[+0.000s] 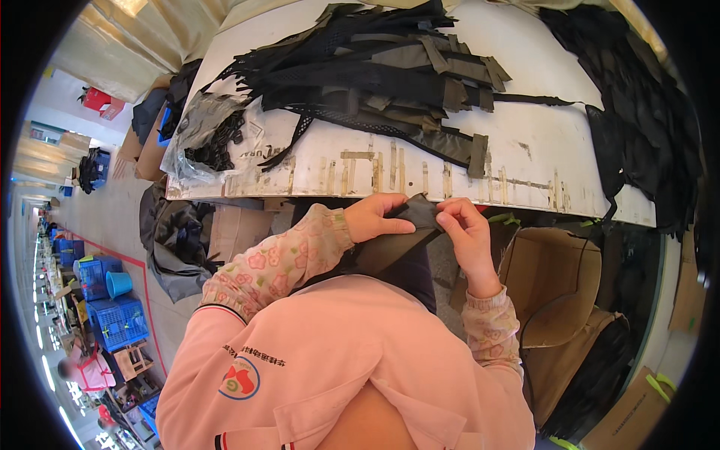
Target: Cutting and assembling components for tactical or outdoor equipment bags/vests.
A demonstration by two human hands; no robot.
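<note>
At the table's near edge, a dark grey-black fabric piece (391,249) is stretched between my hands and hangs down over my lap. My left hand (369,217) is closed on it, with the thumb lying along its upper part. On the other side my right hand (471,238) pinches the fabric's edge between thumb and fingertips. Just beyond, a pile of black mesh and dark fabric strips (337,79) spreads over the white table (525,161). Some strips end in flat, olive-grey tabs.
A clear plastic bag with black pieces (217,139) lies at the table's left. More black fabric (645,112) drapes over the right end. Below stand an open cardboard box (559,274) and, left, a dark bag (172,240). Blue crates (116,322) and people are far left.
</note>
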